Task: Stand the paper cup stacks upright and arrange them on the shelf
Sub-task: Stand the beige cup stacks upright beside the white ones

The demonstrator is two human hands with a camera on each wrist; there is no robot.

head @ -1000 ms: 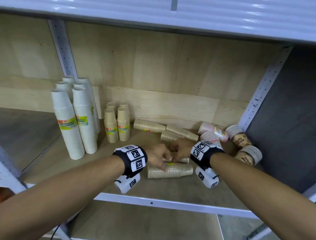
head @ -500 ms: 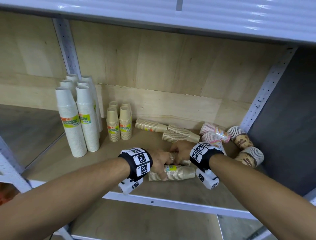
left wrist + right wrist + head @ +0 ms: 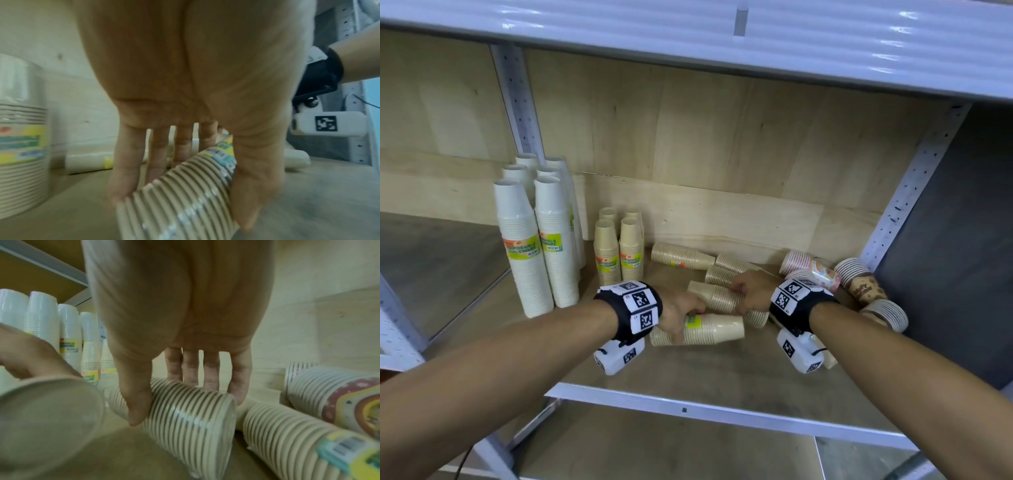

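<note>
Two tan ribbed paper cup stacks lie near the shelf's front. My left hand (image 3: 683, 318) grips the front stack (image 3: 709, 329) from above, thumb and fingers round its ribbed rims (image 3: 185, 186). My right hand (image 3: 743, 294) grips the stack just behind (image 3: 714, 294), whose narrow end points left; its thumb and fingers wrap the rims (image 3: 191, 415). Whether that stack is clear of the board I cannot tell. More tan stacks (image 3: 681, 257) lie on their sides at the back.
Tall white stacks (image 3: 530, 246) and short tan stacks (image 3: 619, 250) stand upright at the left. Patterned stacks (image 3: 811, 270) and brown printed stacks (image 3: 863, 284) lie at the right by the post (image 3: 907, 192). The upper shelf (image 3: 688, 31) hangs low; the front rail (image 3: 688, 407) is near.
My left hand has shifted from the rear stack onto the front one and closed round it. The right hand's stack has moved left and forward, its narrow end now showing.
</note>
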